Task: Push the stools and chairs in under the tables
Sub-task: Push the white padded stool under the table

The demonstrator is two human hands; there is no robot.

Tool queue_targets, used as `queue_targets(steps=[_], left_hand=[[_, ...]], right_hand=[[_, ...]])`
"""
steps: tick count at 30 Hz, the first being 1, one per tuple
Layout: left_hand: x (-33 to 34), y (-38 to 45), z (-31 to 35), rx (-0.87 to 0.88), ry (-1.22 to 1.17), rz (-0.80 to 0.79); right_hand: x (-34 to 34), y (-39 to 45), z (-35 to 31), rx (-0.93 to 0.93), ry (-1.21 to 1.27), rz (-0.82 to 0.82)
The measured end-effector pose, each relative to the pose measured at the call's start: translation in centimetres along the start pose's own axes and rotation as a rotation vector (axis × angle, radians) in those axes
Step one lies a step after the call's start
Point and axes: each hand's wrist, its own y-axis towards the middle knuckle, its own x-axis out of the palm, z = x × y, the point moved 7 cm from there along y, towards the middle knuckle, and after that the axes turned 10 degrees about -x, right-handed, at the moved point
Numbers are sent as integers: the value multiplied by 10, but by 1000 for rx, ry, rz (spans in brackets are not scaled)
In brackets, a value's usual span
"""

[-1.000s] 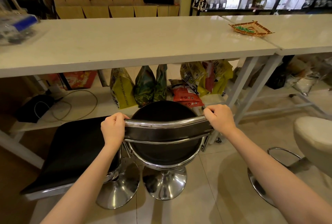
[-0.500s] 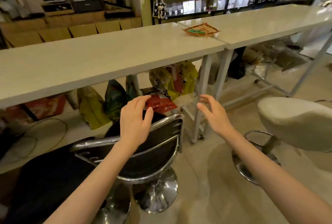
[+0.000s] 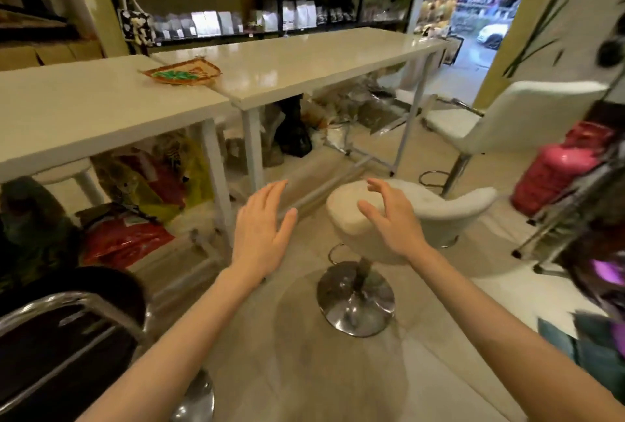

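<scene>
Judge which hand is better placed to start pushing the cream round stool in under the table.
Right, probably. The right hand hovers open directly over the cream stool seat, fingers curled toward it. The left hand is open too, but beside the seat over bare floor, nearer the table leg.
</scene>
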Motion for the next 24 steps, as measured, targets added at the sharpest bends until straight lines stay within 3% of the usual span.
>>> queue_targets(steps=[6, 14, 24], left_hand=[[104, 33, 76, 107, -64, -128], [226, 71, 129, 161, -64, -308], [352, 116, 146, 238, 220, -456]], right_hand=[[-67, -18, 97, 112, -81, 53], [-97, -24, 212, 241, -176, 2], [-85, 26, 325, -74, -452, -446]])
